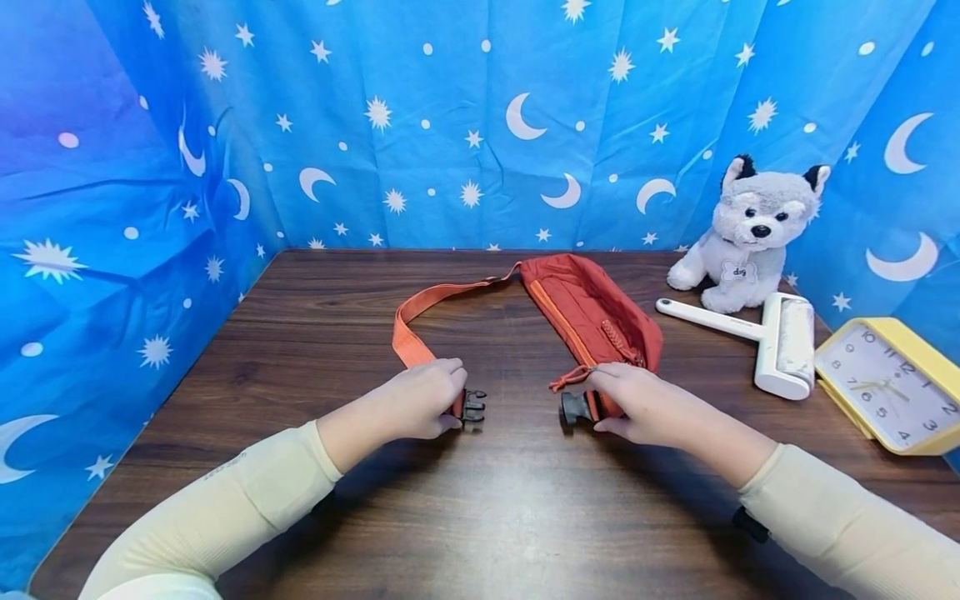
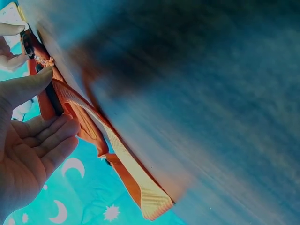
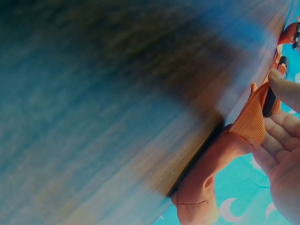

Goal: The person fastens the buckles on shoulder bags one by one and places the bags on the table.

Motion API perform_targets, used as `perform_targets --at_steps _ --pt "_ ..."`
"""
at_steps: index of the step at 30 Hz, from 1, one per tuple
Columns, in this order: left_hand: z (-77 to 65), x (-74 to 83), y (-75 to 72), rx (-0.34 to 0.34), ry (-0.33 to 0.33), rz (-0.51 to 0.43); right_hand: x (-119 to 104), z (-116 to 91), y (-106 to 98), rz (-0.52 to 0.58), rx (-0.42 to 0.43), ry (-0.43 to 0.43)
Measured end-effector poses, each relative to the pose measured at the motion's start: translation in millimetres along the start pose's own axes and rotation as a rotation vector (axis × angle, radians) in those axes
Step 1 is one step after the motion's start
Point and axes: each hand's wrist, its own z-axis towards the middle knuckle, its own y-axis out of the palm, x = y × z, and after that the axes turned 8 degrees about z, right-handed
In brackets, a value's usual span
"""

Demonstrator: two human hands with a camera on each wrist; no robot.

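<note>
A red waist bag [image 1: 581,300] with an orange zip lies on the table, its orange strap [image 1: 416,312] looping out to the left. Near that strap's end, my left hand [image 1: 408,400] pinches the black pronged half of a side-release buckle [image 1: 473,406] between thumb and fingers. Across a gap, my right hand [image 1: 652,404] grips the black socket half [image 1: 576,410] by the bag's near end. The two halves face each other, apart. In the right wrist view, folded orange webbing [image 3: 253,119] runs from the socket half beside the thumb. A cord zip pull [image 1: 572,378] hangs near the right fingers.
At the back right sits a grey and white plush dog [image 1: 757,225]. In front of it lies a white lint roller [image 1: 783,346], with a yellow clock [image 1: 892,387] at the table's right edge. A blue star-and-moon curtain [image 1: 450,125] surrounds the dark wooden table [image 1: 315,317].
</note>
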Motion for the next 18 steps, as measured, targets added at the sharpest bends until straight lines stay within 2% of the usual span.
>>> perform_targets --at_steps 9,18 --pt "3.9 1.8 -1.3 0.031 0.018 -0.008 0.5 0.5 0.3 0.017 -0.002 0.018" --pt "7.5 3.3 -0.2 0.020 0.005 -0.011 1.9 1.2 3.0 0.012 0.033 -0.006"
